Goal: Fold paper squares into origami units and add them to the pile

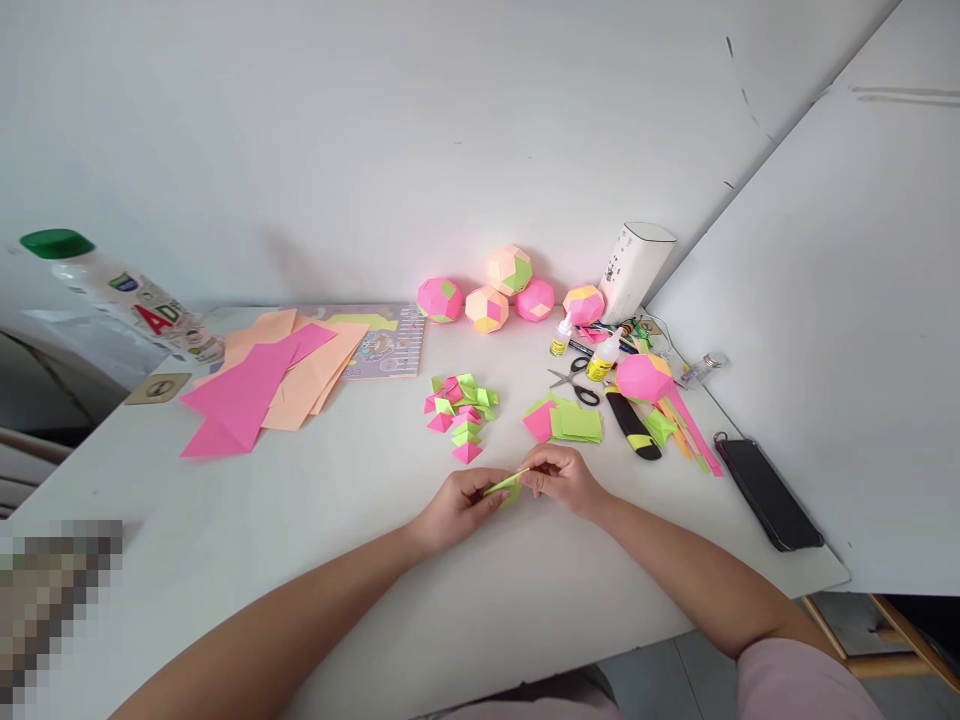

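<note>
A small green piece of paper (pixel 511 484) is held between both hands above the front of the white table. My left hand (pixel 466 508) pinches its left side between thumb and fingers. At its upper right edge, the fingertips of my right hand (pixel 561 480) are closed on the same paper. Just beyond the hands lies a pile of folded pink and green paper pieces (pixel 461 415). Flat green paper squares (pixel 577 423) are stacked to its right, with a pink paper square (pixel 538 422) beside them.
Pink and peach paper sheets (pixel 247 385) lie at left beside a white bottle (pixel 135 300). Several paper balls (pixel 487 309) stand along the wall. Scissors (pixel 577 382), a glue bottle (pixel 602 357), a box cutter (pixel 634 424) and a black phone (pixel 769 492) are at right.
</note>
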{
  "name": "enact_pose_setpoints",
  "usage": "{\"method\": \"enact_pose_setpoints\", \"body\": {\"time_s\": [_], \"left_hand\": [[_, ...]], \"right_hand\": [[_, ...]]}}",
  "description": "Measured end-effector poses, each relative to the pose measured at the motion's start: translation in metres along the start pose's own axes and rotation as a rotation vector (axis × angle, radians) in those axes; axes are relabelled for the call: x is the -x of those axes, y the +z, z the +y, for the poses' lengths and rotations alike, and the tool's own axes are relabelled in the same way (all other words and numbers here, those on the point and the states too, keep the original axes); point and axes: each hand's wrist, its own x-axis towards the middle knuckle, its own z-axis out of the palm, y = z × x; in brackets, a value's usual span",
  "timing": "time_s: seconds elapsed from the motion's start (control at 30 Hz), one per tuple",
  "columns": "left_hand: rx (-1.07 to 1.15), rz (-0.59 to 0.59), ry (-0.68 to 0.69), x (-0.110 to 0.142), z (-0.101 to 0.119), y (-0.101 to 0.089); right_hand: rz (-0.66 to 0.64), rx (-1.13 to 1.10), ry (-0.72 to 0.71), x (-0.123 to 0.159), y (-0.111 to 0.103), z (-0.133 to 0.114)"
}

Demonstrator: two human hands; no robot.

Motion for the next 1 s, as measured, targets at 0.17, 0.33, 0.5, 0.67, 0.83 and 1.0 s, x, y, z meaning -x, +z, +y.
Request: {"method": "enact_pose_setpoints", "body": {"time_s": [0.17, 0.33, 0.5, 0.67, 0.83, 1.0], "left_hand": [[-0.003, 0.025, 0.024, 0.0008, 0.0007, -0.0002], [0.009, 0.003, 0.044, 0.0016, 0.0018, -0.0001], [-0.017, 0.005, 0.048, 0.002, -0.0018, -0.0007], [-0.029, 0.015, 0.046, 0.0018, -0.0038, -0.0009], [-0.028, 0.022, 0.067, 0.0014, -0.004, -0.001], [-0.028, 0.021, 0.071, 0.0018, -0.0037, -0.0013]], "right_hand": [[0.003, 0.013, -0.022, 0.0003, 0.0001, 0.0021], [-0.003, 0.05, -0.025, 0.0005, -0.0003, 0.0027], [0.003, 0.054, -0.031, 0.0012, 0.0005, 0.0034], [0.004, 0.046, -0.051, 0.0015, 0.0008, 0.0039], [0.005, 0.028, -0.031, 0.0019, 0.0007, 0.0032], [0.006, 0.02, -0.009, 0.0018, 0.0014, 0.0036]]}}
